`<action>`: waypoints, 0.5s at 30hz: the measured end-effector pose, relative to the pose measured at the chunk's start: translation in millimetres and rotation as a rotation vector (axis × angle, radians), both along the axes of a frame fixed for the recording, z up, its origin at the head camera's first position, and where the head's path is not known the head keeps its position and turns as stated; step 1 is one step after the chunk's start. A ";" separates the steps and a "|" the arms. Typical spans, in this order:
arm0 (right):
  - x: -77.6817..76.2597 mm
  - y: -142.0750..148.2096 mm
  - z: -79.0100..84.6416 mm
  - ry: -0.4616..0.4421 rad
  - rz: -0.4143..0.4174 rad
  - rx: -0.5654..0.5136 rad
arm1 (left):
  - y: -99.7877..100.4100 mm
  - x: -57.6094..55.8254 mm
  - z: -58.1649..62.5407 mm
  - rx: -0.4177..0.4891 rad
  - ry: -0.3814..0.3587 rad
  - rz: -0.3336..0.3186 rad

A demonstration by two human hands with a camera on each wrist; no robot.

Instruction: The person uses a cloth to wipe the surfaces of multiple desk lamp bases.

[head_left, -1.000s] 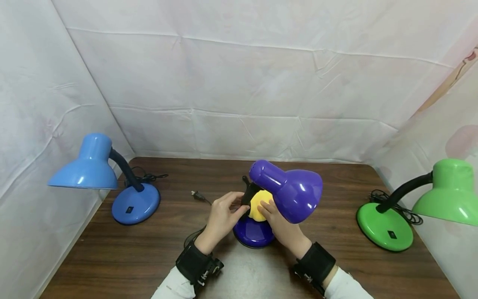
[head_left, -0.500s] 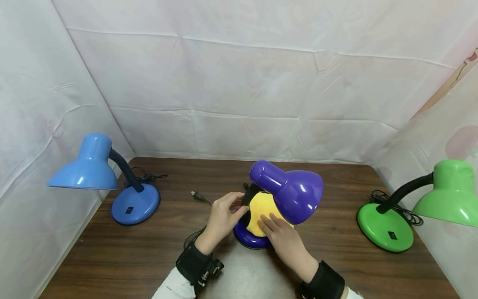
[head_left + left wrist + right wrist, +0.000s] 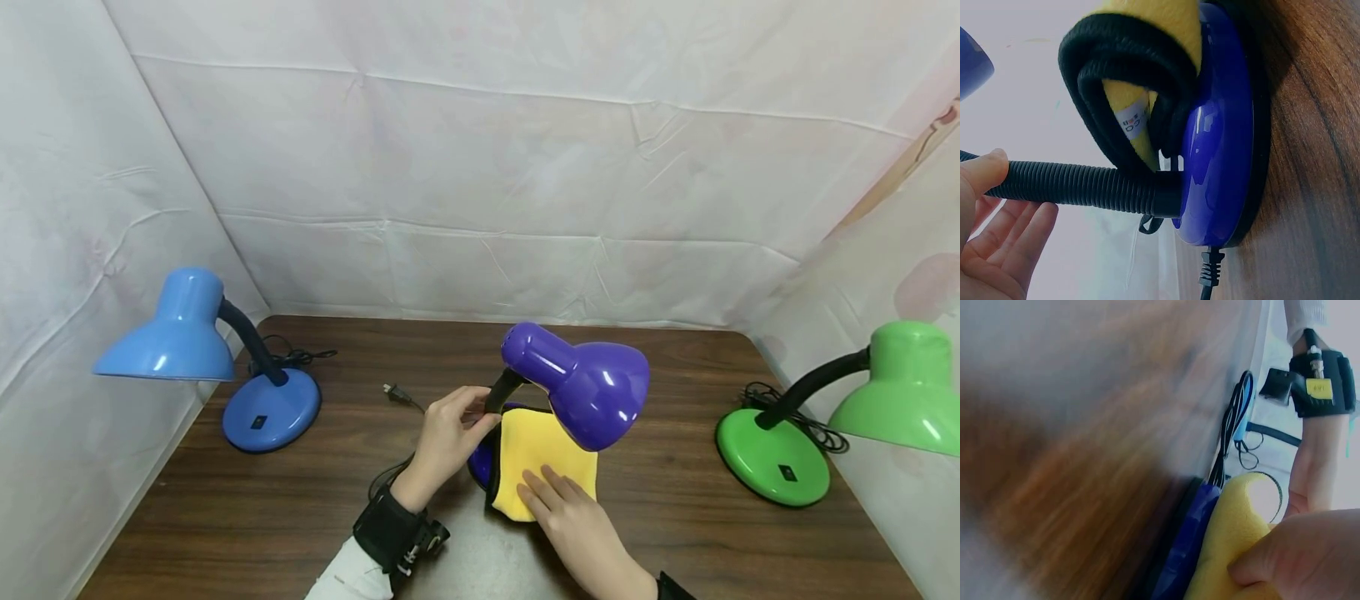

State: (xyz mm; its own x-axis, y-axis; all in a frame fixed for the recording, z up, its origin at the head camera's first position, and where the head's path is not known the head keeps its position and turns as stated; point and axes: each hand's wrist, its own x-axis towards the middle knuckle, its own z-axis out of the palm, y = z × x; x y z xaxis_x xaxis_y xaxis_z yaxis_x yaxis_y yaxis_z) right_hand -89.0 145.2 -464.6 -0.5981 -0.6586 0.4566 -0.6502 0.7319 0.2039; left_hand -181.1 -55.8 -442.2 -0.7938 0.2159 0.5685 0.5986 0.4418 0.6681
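A purple desk lamp (image 3: pixel 600 396) stands in the middle of the table. My left hand (image 3: pixel 450 433) pinches its black ribbed neck (image 3: pixel 1085 186) between thumb and fingers. A yellow cloth (image 3: pixel 540 450) with a black edge lies over the lamp's round base (image 3: pixel 1219 137), hiding most of it in the head view. Its edge curls up in a loop beside the neck in the left wrist view. My right hand (image 3: pixel 581 529) rests on the cloth's near part, fingers extended. In the right wrist view, the thumb touches the cloth.
A blue lamp (image 3: pixel 273 408) stands on the left with its coiled cord behind. On the right is a green lamp (image 3: pixel 776 458), cord bundled beside it. The purple lamp's plug (image 3: pixel 397 392) lies left of it. White sheeting (image 3: pixel 480 167) rises behind the table.
My right hand has drawn toward me across the lamp base, pulling the yellow cloth along, and more of the cloth shows spread out. The left hand has kept its hold on the neck.
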 end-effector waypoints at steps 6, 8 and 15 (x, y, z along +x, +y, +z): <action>0.0 -2.8 -3.4 0.025 -0.015 -0.022 | -0.2 -0.4 -1.2 0.003 0.015 -0.007; -1.8 -2.7 -2.7 -0.004 -0.018 -0.026 | -0.2 -0.6 -1.7 0.010 0.018 -0.008; -15.0 -1.9 -1.7 -0.112 -0.048 -0.019 | -0.4 -0.3 -2.2 0.013 0.024 -0.012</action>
